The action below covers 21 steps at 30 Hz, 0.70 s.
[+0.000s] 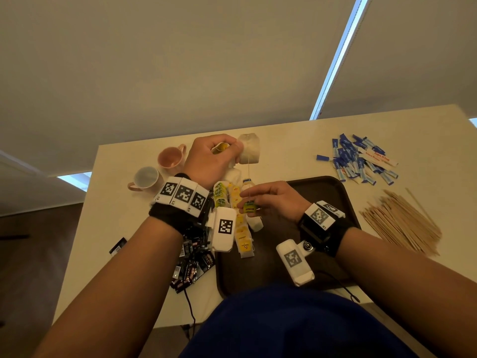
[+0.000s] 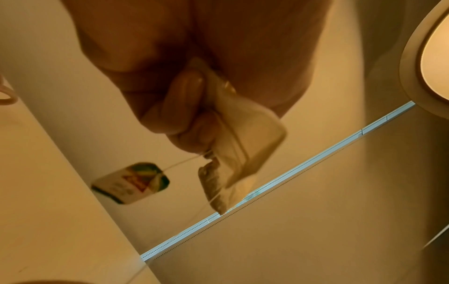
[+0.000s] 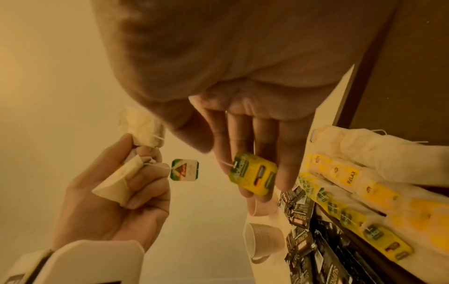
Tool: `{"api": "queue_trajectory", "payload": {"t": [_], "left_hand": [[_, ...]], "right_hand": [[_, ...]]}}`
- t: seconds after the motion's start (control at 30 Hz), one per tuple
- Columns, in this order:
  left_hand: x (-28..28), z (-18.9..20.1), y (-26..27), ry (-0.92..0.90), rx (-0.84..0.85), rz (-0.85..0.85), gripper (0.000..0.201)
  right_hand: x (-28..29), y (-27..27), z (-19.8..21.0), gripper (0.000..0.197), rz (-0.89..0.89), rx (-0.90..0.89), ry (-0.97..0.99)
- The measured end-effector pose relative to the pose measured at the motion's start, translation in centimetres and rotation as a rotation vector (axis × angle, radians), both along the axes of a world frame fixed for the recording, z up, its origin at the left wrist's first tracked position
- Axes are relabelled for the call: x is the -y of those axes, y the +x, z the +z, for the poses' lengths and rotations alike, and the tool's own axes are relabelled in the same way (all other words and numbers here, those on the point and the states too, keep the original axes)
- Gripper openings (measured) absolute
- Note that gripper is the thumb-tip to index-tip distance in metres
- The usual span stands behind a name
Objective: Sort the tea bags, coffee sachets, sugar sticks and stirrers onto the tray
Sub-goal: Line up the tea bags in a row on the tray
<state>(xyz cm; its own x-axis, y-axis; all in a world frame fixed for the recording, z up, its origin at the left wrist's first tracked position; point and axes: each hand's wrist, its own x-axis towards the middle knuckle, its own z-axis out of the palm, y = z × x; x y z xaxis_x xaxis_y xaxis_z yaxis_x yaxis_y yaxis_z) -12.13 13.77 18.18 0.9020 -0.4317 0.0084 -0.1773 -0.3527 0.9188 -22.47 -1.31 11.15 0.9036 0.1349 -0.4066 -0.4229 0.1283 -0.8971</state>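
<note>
My left hand (image 1: 225,152) is raised over the table's back and grips a small bunch of white tea bags (image 1: 249,149); the left wrist view shows its fingers (image 2: 184,107) curled round one tea bag (image 2: 245,140), with a green-white tag (image 2: 132,182) dangling on a string. A string runs down from the bunch to my right hand (image 1: 249,202), which pinches a yellow-green tea tag (image 3: 252,173) above the left part of the dark brown tray (image 1: 325,192). Rows of yellow and green tea bags (image 1: 240,228) lie along the tray's left side.
Black coffee sachets (image 1: 192,264) are heaped left of the tray. Blue sugar sticks (image 1: 358,161) lie at the back right, wooden stirrers (image 1: 402,220) at the right. A pink cup (image 1: 170,157) and a white-lined cup (image 1: 145,178) stand at the back left.
</note>
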Motion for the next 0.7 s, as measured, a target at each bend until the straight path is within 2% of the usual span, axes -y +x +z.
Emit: {"api": "queue_trajectory", "payload": {"t": [0.1, 0.2, 0.4, 0.57, 0.7], "left_hand": [[0.1, 0.2, -0.1, -0.010, -0.010, 0.019, 0.021], [0.1, 0.4, -0.2, -0.015, -0.019, 0.009, 0.021], [-0.3, 0.0, -0.2, -0.090, -0.111, -0.113, 0.020], [-0.9, -1.0, -0.2, -0.032, -0.119, -0.188, 0.022], [-1.2, -2.5, -0.4, 0.005, -0.168, -0.156, 0.019]], "right_hand": [[0.0, -0.2, -0.5, 0.029, 0.022, 0.059, -0.141], [0.3, -0.1, -0.9, 0.019, -0.034, 0.074, -0.259], [1.4, 1.4, -1.4, 0.010, -0.095, 0.178, -0.597], [2.3, 3.2, 0.6, 0.010, -0.201, 0.141, -0.509], [2.7, 4.4, 2.6, 0.016, -0.322, 0.247, -0.390]]}}
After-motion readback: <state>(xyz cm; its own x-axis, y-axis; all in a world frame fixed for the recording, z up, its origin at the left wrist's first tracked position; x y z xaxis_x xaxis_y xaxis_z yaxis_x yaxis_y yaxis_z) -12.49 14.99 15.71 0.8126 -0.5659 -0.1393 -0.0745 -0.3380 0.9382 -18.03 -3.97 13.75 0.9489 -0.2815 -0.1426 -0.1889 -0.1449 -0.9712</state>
